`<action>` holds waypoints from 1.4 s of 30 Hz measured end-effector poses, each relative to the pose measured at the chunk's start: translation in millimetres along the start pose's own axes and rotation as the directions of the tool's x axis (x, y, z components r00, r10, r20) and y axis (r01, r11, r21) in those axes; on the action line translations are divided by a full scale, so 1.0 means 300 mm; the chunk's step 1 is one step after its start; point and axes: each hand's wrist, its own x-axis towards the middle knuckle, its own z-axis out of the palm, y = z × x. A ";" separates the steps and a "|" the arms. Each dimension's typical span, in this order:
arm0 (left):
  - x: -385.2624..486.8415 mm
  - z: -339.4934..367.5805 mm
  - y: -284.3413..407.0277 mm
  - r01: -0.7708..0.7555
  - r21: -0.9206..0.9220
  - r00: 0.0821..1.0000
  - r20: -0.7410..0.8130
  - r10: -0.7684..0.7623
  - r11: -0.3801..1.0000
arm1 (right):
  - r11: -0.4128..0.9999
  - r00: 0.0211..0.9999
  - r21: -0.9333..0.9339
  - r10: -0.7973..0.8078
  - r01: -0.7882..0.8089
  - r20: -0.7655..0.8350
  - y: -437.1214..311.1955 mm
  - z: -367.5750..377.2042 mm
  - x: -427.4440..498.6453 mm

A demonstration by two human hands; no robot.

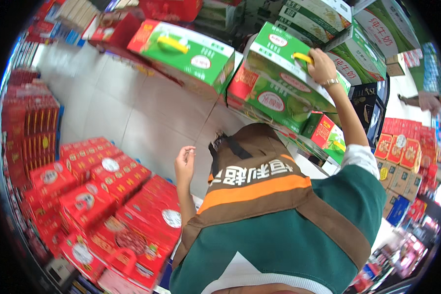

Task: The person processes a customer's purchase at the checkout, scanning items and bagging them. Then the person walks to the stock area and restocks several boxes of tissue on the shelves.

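At the upper right, my right hand (321,66) has its fingers curled at the end of a yellow plastic handle (302,57) on a green-and-white gift carton (279,60). A gold-coloured watch circles that wrist. The carton sits on top of another green-and-red carton (279,99). My left hand (185,161) hangs over the tiled floor with slightly bent fingers and nothing in it. Left of the stack is another green carton (202,55) with a red end and its own yellow handle (172,44).
Red gift boxes (132,205) are piled at lower left, with more red stacks (40,114) behind. Milk cartons (356,62) and a black box (367,106) stand beyond my right arm. A smaller red-and-green box (327,136) lies near my apron (257,172). Another person's hand (430,103) shows far right.
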 end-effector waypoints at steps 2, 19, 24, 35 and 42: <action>0.170 -0.065 0.171 -0.078 0.071 0.986 0.152 0.067 0.994 | 0.998 0.999 0.048 0.049 -0.048 -0.011 0.001 -0.027 -0.050; 0.711 0.740 0.914 -0.983 -0.004 0.109 0.787 0.607 0.181 | 0.942 0.981 0.324 0.132 -0.081 -0.139 -0.009 -0.022 -0.151; 0.782 0.880 0.912 -0.951 -0.093 0.053 0.891 0.451 0.295 | 0.916 0.978 0.387 0.166 -0.105 -0.127 -0.026 0.000 -0.130; 0.668 0.863 0.919 -0.918 -0.062 0.065 0.951 0.303 0.391 | 0.811 0.951 0.529 0.307 -0.251 -0.019 -0.190 -0.048 -0.170; 0.606 0.754 0.873 -0.843 -0.054 0.064 0.978 0.200 0.535 | 0.823 0.983 0.539 0.162 -0.181 0.082 -0.295 -0.045 -0.238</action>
